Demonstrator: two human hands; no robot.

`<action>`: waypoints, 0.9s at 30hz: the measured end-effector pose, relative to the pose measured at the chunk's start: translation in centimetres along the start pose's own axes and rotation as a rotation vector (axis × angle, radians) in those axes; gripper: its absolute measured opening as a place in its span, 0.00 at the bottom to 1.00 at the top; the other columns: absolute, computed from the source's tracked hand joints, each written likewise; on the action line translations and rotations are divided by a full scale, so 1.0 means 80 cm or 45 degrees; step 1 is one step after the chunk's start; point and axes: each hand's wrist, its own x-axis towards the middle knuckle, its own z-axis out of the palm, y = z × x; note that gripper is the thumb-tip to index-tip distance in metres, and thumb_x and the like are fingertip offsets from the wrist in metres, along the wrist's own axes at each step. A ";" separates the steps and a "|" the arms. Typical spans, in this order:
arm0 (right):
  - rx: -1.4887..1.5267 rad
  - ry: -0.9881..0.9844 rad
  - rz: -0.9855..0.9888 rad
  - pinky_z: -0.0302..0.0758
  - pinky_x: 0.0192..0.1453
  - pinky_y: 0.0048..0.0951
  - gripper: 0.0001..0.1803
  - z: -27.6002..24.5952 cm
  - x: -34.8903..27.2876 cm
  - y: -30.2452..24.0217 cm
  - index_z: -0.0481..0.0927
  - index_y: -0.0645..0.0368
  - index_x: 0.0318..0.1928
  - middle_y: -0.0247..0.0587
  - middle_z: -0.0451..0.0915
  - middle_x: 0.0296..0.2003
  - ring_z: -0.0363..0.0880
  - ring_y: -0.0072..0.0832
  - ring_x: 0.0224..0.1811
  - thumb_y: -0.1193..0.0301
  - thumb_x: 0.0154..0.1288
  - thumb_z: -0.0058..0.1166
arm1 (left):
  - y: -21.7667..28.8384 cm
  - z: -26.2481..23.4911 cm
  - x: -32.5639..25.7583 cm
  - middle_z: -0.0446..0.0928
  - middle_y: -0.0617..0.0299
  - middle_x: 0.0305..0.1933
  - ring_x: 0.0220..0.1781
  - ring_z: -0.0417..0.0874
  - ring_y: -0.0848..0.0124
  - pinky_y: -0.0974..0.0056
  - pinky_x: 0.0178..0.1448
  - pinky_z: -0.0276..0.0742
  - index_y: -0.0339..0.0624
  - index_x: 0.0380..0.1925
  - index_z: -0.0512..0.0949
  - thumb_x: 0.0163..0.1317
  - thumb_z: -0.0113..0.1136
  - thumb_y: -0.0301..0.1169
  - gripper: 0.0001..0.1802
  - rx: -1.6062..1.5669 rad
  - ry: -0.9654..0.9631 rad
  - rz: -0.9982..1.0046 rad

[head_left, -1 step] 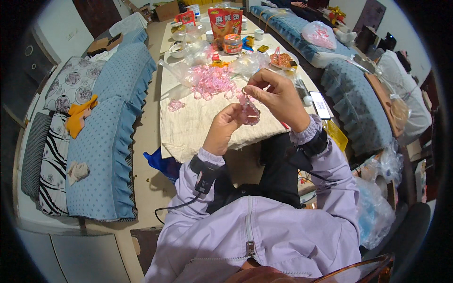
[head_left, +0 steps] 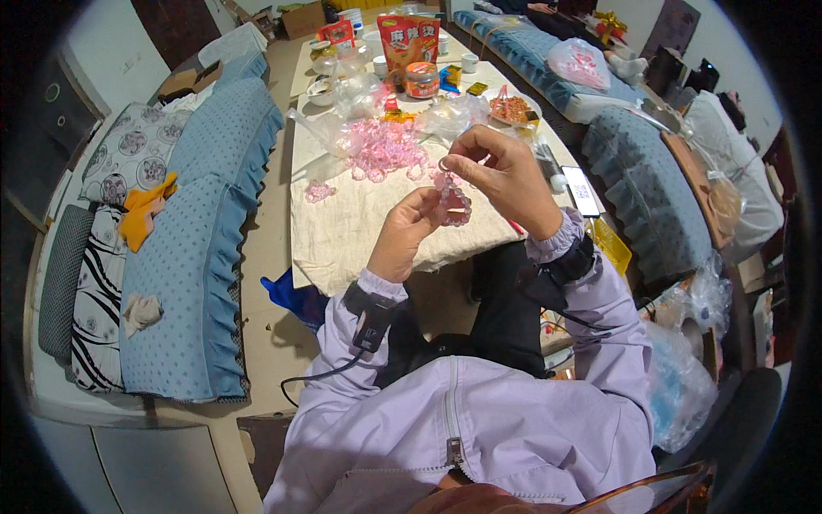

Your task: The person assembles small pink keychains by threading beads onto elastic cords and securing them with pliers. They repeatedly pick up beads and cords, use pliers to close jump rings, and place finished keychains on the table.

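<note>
A loop of pinkish-purple beads, like a bracelet (head_left: 458,212), hangs in front of me above the near part of the table. My left hand (head_left: 408,230) pinches its left side between thumb and fingertips. From the right, my right hand (head_left: 505,176) is closed at the top of the loop, thumb and forefinger together on a small ring-shaped piece (head_left: 445,164). The exact grip there is partly hidden by the fingers. Beyond both hands lies a heap of pink beaded loops (head_left: 381,150), and a smaller pink cluster (head_left: 319,191) rests to its left on the pale cloth (head_left: 342,224).
Clear plastic bags (head_left: 360,92), a red pouch (head_left: 409,44), a lidded jar (head_left: 421,80) and a plate of reddish food (head_left: 514,109) stand farther back. A phone (head_left: 581,191) lies at the right edge. Blue-covered sofas (head_left: 205,197) flank the table.
</note>
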 end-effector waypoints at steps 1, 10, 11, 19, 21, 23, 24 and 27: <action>-0.009 0.008 -0.008 0.78 0.38 0.27 0.11 0.000 0.000 0.001 0.82 0.64 0.38 0.40 0.84 0.31 0.83 0.25 0.32 0.67 0.65 0.65 | 0.002 0.003 -0.001 0.79 0.56 0.56 0.55 0.81 0.68 0.62 0.66 0.72 0.35 0.60 0.72 0.69 0.59 0.24 0.20 -0.007 0.038 0.015; 0.037 0.000 0.074 0.77 0.37 0.26 0.12 0.001 -0.001 0.002 0.82 0.65 0.37 0.40 0.84 0.29 0.81 0.23 0.31 0.66 0.64 0.65 | 0.034 0.014 0.012 0.81 0.61 0.47 0.48 0.79 0.72 0.65 0.57 0.74 0.39 0.55 0.77 0.65 0.68 0.33 0.20 0.656 0.295 0.308; 0.042 -0.010 0.098 0.76 0.37 0.24 0.11 0.001 -0.002 0.002 0.82 0.64 0.37 0.37 0.83 0.30 0.79 0.20 0.32 0.68 0.65 0.65 | 0.036 0.012 0.013 0.81 0.61 0.45 0.46 0.79 0.73 0.66 0.55 0.75 0.39 0.53 0.78 0.66 0.67 0.33 0.18 0.732 0.333 0.243; 0.035 0.008 0.033 0.77 0.36 0.26 0.09 0.005 -0.011 0.007 0.82 0.64 0.36 0.40 0.83 0.28 0.81 0.24 0.30 0.71 0.63 0.66 | 0.048 0.009 0.013 0.79 0.65 0.33 0.35 0.77 0.79 0.72 0.43 0.73 0.36 0.41 0.79 0.69 0.63 0.33 0.10 0.362 0.250 0.070; -0.001 -0.003 0.036 0.77 0.36 0.26 0.09 0.007 -0.014 0.009 0.82 0.64 0.36 0.40 0.83 0.27 0.81 0.24 0.29 0.72 0.63 0.66 | 0.054 0.008 0.014 0.79 0.66 0.31 0.32 0.76 0.79 0.73 0.39 0.72 0.38 0.39 0.79 0.69 0.63 0.34 0.10 0.335 0.252 0.017; 0.007 -0.010 0.039 0.76 0.34 0.24 0.08 0.011 -0.018 0.012 0.81 0.64 0.36 0.38 0.82 0.27 0.80 0.22 0.29 0.72 0.64 0.66 | 0.056 0.010 0.013 0.78 0.67 0.30 0.29 0.76 0.80 0.74 0.35 0.69 0.40 0.38 0.79 0.69 0.63 0.37 0.11 0.336 0.282 0.038; 0.029 -0.008 0.044 0.75 0.32 0.22 0.08 0.013 -0.020 0.014 0.81 0.64 0.36 0.35 0.81 0.26 0.79 0.18 0.28 0.72 0.65 0.66 | 0.057 0.010 0.015 0.78 0.67 0.30 0.28 0.75 0.80 0.74 0.33 0.68 0.40 0.37 0.79 0.69 0.64 0.38 0.12 0.355 0.318 0.028; 0.113 -0.043 0.129 0.73 0.30 0.19 0.09 0.020 -0.023 0.021 0.79 0.64 0.34 0.33 0.81 0.26 0.78 0.16 0.27 0.71 0.66 0.65 | 0.058 0.012 0.019 0.78 0.67 0.27 0.24 0.75 0.80 0.76 0.28 0.65 0.41 0.35 0.79 0.68 0.65 0.39 0.13 0.419 0.374 0.041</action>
